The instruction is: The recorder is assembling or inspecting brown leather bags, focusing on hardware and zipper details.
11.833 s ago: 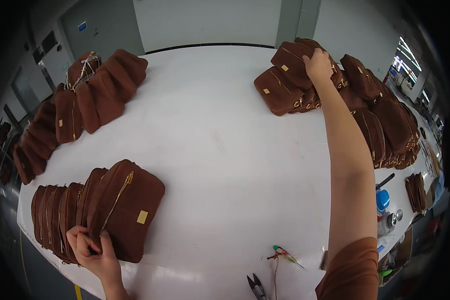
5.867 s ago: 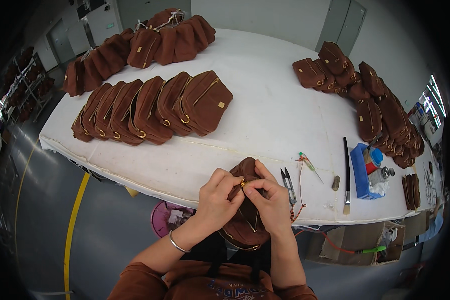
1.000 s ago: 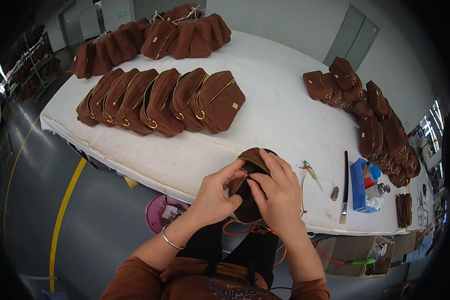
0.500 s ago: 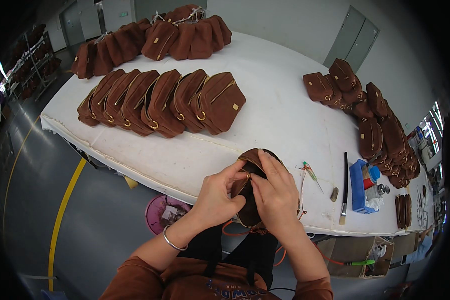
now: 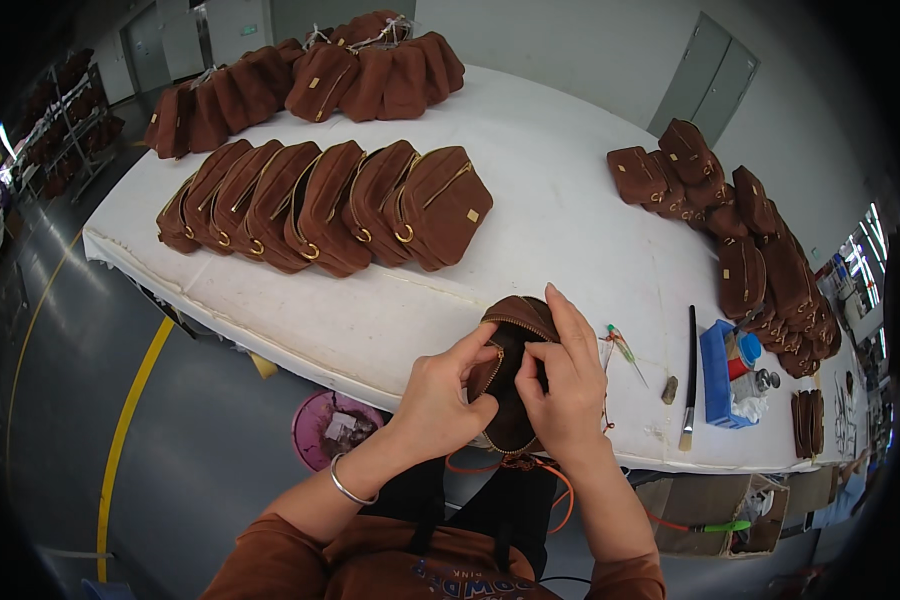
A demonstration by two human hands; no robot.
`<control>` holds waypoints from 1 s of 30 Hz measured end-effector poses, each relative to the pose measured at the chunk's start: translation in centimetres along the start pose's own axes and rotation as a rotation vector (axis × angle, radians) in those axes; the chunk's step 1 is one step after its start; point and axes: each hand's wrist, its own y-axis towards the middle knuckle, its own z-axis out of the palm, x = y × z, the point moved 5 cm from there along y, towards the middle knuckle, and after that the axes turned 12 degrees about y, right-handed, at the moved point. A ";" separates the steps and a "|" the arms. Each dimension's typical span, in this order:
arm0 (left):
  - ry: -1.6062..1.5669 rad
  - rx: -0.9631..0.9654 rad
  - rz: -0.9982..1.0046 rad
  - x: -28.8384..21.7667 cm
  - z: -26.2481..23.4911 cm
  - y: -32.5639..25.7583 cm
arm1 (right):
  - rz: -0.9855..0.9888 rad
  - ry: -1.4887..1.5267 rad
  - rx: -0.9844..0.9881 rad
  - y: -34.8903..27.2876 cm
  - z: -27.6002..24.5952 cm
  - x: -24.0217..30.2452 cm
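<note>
A small brown bag (image 5: 511,428) with a brass-coloured zip sits at the table's near edge, its mouth unzipped and the dark inside showing. My left hand (image 5: 448,395) grips the bag's left side, thumb at the opening and fingers curled over the rim, beside an inner pocket zip (image 5: 497,362). Over the right part of the mouth is my right hand (image 5: 568,395). Its thumb and index finger come together in a pinch while another finger points up; what lies between them is too small to make out.
Rows of brown bags (image 5: 330,215) stand on the white table (image 5: 560,180), with more piled at right (image 5: 770,260). Right of my hands lie a green-handled awl (image 5: 622,345), a brush (image 5: 689,385) and a blue bin (image 5: 715,375). A pink bucket (image 5: 310,430) stands on the floor.
My right hand has drawn back to the right, away from the inner pocket zip, and one finger has lifted. More of the bag's inside shows. My left hand keeps its hold.
</note>
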 end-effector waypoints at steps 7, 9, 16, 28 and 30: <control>0.036 -0.041 0.018 0.1 -0.1 0.0 | -0.053 -0.016 0.101 -0.3 0.2 0.5; 0.028 -0.035 0.008 0.0 0.0 0.0 | -0.040 -0.069 0.166 -0.2 0.4 0.7; 0.046 -0.143 0.112 0.1 0.1 0.0 | -0.081 -0.121 0.154 -0.2 0.8 0.9; 0.091 -0.073 0.117 0.2 0.6 0.3 | 0.025 0.073 0.012 -0.6 -0.9 0.0; 0.100 -0.149 0.140 0.9 0.5 0.8 | 0.057 0.203 -0.027 -1.1 -2.2 0.7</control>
